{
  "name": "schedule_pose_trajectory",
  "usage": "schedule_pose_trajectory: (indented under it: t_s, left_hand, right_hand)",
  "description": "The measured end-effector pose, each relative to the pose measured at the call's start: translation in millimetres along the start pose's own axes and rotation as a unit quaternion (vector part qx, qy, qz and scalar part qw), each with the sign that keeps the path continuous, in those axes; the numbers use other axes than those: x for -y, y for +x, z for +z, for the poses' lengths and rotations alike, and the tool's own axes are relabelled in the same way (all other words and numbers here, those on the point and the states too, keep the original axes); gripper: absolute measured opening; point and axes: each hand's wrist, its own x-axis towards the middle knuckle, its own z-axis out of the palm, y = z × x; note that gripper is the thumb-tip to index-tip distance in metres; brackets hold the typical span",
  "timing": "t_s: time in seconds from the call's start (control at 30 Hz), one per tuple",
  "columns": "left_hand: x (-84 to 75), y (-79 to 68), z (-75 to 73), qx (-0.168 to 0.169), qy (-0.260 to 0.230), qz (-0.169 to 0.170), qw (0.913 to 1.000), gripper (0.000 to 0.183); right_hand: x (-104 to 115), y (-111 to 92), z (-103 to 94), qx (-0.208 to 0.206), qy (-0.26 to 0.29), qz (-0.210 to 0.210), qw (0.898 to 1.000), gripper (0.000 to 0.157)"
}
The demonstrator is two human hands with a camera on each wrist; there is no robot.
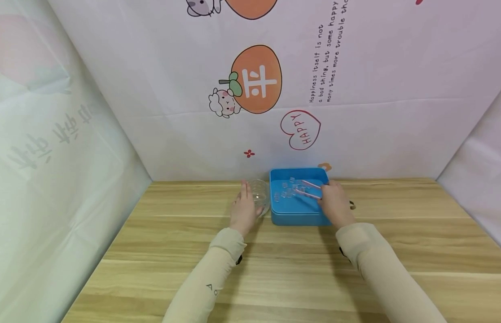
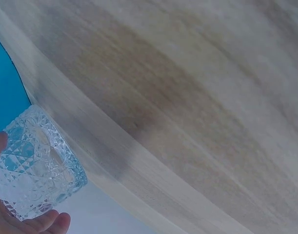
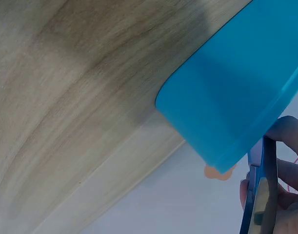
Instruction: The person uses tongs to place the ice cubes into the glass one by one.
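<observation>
My left hand holds a clear cut-glass bowl from its left side. In the left wrist view, the thumb and fingers lie on opposite sides of the faceted glass bowl. The bowl stands right beside a blue plastic box. My right hand grips a pair of tongs over the box's right rim. Their two pink prongs are spread and point left, among several clear cubes inside the box. The bent rear end of the tongs shows in the right wrist view.
Under everything lies a wood-grain tabletop. A white printed cloth rises directly behind the box and bowl. More white cloth hangs along the left side, and another sheet along the right.
</observation>
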Motion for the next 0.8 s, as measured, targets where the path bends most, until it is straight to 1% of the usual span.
schedule_pose_trajectory:
  t_s: [0.3, 0.53, 0.67, 0.8]
  left_hand:
    - [0.5, 1.0, 2.2, -0.006, -0.008, -0.001, 0.9999, 0.091]
    - [0.4, -1.4, 1.9, -0.009, -0.012, 0.0, 0.9999, 0.09]
    - [1.0, -0.8, 2.5, -0.012, -0.01, 0.003, 0.9999, 0.09]
    - [0.6, -0.8, 1.6, -0.008, -0.002, 0.002, 1.0, 0.09]
  right_hand:
    - [-1.1, 1.8, 1.8, 0.015, -0.002, 0.015, 1.0, 0.028]
    - [-2.6, 2.3, 6.7, 0.009, -0.013, 0.003, 1.0, 0.025]
    - [-1.8, 3.2, 7.7, 0.018, -0.02, 0.004, 1.0, 0.027]
    - [-1.2, 4.7, 9.4, 0.029, -0.026, 0.003, 0.999, 0.028]
